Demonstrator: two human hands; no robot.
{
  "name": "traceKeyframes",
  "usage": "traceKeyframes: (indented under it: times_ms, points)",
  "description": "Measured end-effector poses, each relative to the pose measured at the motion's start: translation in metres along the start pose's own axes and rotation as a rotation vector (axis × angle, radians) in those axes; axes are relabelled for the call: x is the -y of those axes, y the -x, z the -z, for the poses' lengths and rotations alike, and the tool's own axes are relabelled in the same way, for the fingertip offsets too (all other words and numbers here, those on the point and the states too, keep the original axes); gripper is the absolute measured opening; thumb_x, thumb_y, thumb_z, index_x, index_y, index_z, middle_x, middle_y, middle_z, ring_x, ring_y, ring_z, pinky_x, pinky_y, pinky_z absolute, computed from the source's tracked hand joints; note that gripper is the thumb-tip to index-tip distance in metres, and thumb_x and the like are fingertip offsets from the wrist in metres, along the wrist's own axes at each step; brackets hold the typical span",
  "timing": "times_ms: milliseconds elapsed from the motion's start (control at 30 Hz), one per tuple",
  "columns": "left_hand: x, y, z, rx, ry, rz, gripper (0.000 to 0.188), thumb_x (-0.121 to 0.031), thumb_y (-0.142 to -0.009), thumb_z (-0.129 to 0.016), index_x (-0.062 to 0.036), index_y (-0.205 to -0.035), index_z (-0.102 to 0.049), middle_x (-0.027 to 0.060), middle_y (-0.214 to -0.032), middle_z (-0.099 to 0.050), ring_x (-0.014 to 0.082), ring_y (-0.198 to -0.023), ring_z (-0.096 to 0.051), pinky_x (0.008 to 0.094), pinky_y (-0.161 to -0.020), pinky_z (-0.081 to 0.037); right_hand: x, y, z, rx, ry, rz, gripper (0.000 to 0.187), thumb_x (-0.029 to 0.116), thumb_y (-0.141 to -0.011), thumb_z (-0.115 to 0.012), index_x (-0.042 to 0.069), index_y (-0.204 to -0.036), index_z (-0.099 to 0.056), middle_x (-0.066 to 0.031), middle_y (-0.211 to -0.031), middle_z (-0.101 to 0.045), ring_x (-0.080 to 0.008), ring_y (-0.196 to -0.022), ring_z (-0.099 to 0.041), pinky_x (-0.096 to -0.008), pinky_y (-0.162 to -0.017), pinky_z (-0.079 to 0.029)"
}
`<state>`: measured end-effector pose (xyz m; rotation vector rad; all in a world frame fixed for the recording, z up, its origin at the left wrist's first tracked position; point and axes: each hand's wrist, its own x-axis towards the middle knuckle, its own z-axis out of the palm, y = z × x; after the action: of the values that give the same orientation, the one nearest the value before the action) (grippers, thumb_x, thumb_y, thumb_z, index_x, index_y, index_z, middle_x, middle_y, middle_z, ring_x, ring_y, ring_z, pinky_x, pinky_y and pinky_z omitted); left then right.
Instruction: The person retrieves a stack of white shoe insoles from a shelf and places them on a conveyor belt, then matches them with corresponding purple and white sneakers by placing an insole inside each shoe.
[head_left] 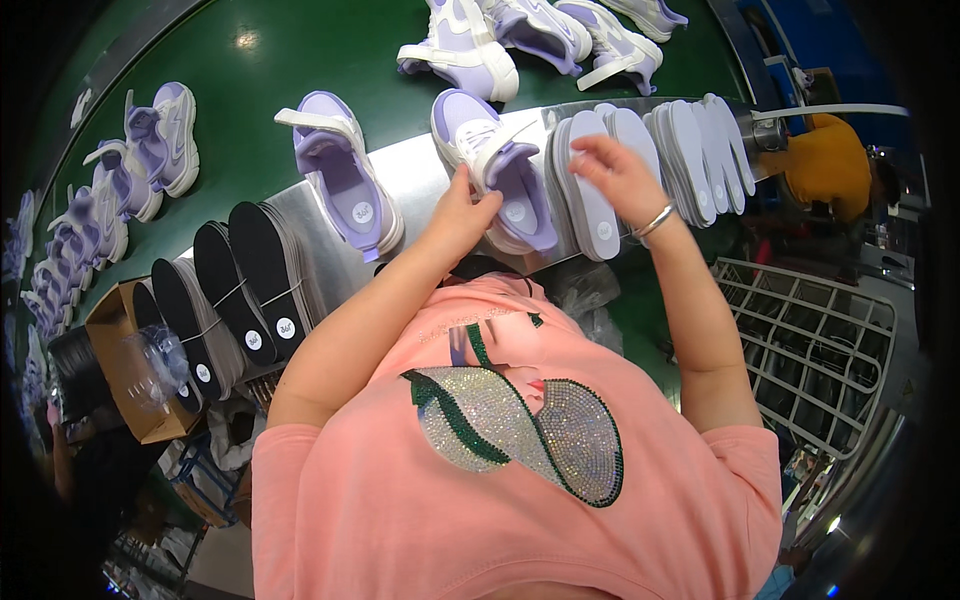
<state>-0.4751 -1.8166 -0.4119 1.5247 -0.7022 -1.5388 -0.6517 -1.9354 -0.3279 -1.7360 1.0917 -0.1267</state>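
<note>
A purple and white sneaker lies in front of me on the metal ledge, toe pointing away, its strap lifted to one side. A light insole with a round white label shows inside it. My left hand grips the sneaker's left side, thumb near the opening. Just to the right, my right hand hovers by a stack of light grey insoles, fingers apart and slightly curled, with nothing visible in them. A second matching sneaker stands to the left, untouched, also with a labelled insole inside.
Along the metal ledge, more pale insole stacks stand at right and banded black insoles at left. Sneakers line the green surface at far left and back. A cardboard box sits left; a white wire rack stands right.
</note>
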Motion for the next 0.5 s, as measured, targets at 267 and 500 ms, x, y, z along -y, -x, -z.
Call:
traceKeyframes:
  times_ms: [267,500]
  points:
    - [-0.046,0.070,0.060,-0.523,-0.852,-0.432,0.077,-0.033,-0.074,-0.063,-0.0014,-0.131,-0.022,0.0168,-0.083,-0.058,0.0291,-0.068,-0.059,0.0364,-0.059,-0.048,-0.013,0.001,-0.088,0.057,0.132,0.026,0.051,0.020,-0.072,-0.054,-0.002,-0.116,-0.038,-0.0251,-0.099,-0.053,-0.0391,-0.091,-0.052,-0.0411,-0.080,-0.042]
    - [-0.051,0.039,0.072,-0.506,-1.164,-0.105,0.079,-0.028,-0.073,-0.060,-0.0063,-0.133,-0.013,0.0177,-0.071,-0.058,0.0346,-0.061,-0.058,0.0420,-0.054,-0.047,0.013,-0.033,-0.110,0.251,0.136,0.293,0.044,0.033,-0.081,-0.051,-0.005,-0.104,-0.050,-0.0227,-0.097,-0.054,-0.0356,-0.093,-0.051,-0.0386,-0.080,-0.041]
